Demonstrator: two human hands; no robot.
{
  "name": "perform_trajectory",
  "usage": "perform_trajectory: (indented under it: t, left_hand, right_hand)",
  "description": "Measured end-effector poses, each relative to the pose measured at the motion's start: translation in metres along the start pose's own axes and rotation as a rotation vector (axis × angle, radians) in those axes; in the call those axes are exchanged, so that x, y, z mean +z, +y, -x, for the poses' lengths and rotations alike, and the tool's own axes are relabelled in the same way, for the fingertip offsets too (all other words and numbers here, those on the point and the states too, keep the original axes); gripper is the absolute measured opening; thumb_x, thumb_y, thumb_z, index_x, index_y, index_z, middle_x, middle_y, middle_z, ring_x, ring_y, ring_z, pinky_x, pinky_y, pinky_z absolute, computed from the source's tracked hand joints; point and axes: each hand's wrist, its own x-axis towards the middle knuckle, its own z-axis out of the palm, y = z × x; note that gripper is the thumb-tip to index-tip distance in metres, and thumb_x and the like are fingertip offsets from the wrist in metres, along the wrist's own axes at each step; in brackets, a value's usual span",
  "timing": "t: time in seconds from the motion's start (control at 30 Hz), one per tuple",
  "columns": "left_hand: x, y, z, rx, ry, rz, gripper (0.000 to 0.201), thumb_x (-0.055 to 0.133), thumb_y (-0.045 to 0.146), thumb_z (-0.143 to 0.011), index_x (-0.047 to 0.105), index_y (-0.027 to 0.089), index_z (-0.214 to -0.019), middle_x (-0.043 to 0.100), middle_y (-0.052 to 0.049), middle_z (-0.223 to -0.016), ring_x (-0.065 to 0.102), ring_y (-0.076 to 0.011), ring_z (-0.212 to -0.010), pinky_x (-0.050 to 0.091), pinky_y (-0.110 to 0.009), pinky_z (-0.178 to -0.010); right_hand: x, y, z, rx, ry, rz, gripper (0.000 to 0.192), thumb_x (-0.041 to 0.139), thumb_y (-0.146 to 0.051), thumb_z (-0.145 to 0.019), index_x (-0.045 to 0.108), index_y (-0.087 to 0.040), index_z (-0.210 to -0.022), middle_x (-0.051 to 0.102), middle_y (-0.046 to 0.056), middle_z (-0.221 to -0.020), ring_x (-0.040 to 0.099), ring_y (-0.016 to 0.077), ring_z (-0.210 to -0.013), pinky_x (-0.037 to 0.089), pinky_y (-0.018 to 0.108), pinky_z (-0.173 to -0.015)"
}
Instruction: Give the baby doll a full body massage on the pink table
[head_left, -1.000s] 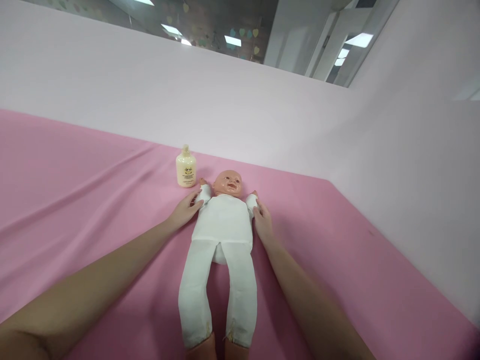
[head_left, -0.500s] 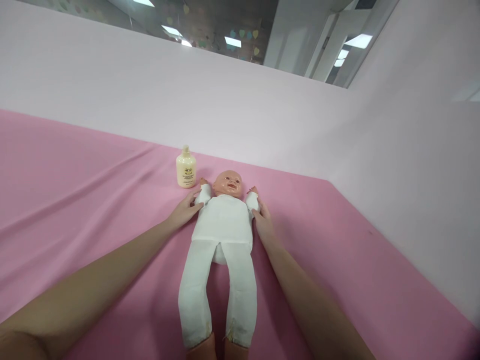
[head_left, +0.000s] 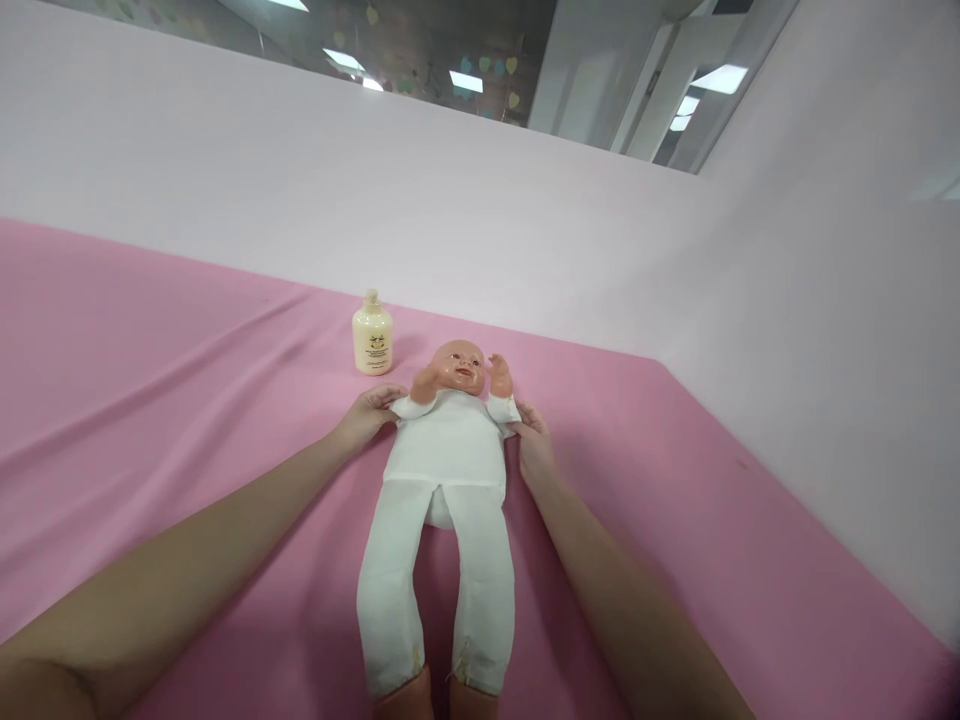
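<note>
Doll: the baby doll [head_left: 448,450] lies on its back on the pink tabletop [head_left: 150,400], head away from the person, legs toward them.
Change: a second ago its arms lay out flat; now both are raised, the small hands up beside the face, so the sleeves are being lifted.
Left hand: the left hand [head_left: 362,418] has fingers closed on the doll's sleeve.
Right hand: the right hand [head_left: 534,447] grips the other sleeve likewise.
Bottle: a cream lotion bottle [head_left: 372,338] stands upright just beyond the left hand, apart from it.
</note>
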Motion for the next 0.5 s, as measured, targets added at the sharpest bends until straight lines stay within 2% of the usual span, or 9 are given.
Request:
perform_trajectory:
  t: [0.1,0.2,0.3,0.4,0.5]
  left_hand:
    - [-0.001,-0.001,-0.001,0.018,0.009,0.007,0.017,0.070,0.013,-0.050,0.065,0.020,-0.064,0.077,-0.007,-0.088,0.068,-0.0316,-0.110,0.051,-0.046,-0.099]
    - [-0.001,-0.001,0.000,0.037,0.026,0.006,0.013,0.065,0.012,-0.050,0.061,0.021,-0.058,0.077,-0.007,-0.085,0.067,-0.0310,-0.111,0.051,-0.045,-0.098]
    - [0.000,0.000,0.002,0.011,0.009,0.045,0.017,0.069,0.014,-0.053,0.062,0.020,-0.067,0.076,-0.006,-0.090,0.069,-0.0276,-0.101,0.054,-0.040,-0.086]
    - [0.002,0.001,0.002,-0.018,0.005,0.042,0.025,0.075,0.020,-0.059,0.065,0.020,-0.082,0.073,-0.004,-0.089,0.068,-0.0226,-0.085,0.052,-0.035,-0.077]
    - [0.005,0.002,0.002,0.009,0.038,0.009,0.034,0.073,0.024,-0.063,0.064,0.020,-0.096,0.071,-0.004,-0.094,0.066,-0.0226,-0.088,0.050,-0.035,-0.078]
  right_hand:
    - [-0.003,0.005,-0.003,0.025,-0.006,0.013,0.013,0.067,-0.017,-0.064,0.063,-0.024,-0.074,0.073,0.001,-0.088,0.069,0.0188,-0.088,0.058,0.035,-0.082]
    - [-0.004,0.007,-0.004,0.030,-0.017,0.034,0.008,0.067,-0.022,-0.069,0.060,-0.025,-0.071,0.071,0.001,-0.082,0.067,0.0197,-0.086,0.058,0.037,-0.076]
    - [-0.002,0.007,-0.003,0.027,-0.017,0.040,0.010,0.069,-0.023,-0.067,0.061,-0.025,-0.074,0.070,0.001,-0.080,0.067,0.0202,-0.085,0.057,0.036,-0.076]
    - [0.003,0.004,0.000,0.009,-0.010,0.045,0.017,0.068,-0.023,-0.065,0.064,-0.025,-0.082,0.072,0.001,-0.087,0.067,0.0198,-0.086,0.056,0.034,-0.079]
    - [0.007,-0.001,0.005,-0.029,0.020,0.135,0.023,0.065,-0.028,-0.069,0.066,-0.025,-0.092,0.073,0.002,-0.097,0.066,0.0205,-0.093,0.054,0.034,-0.084]
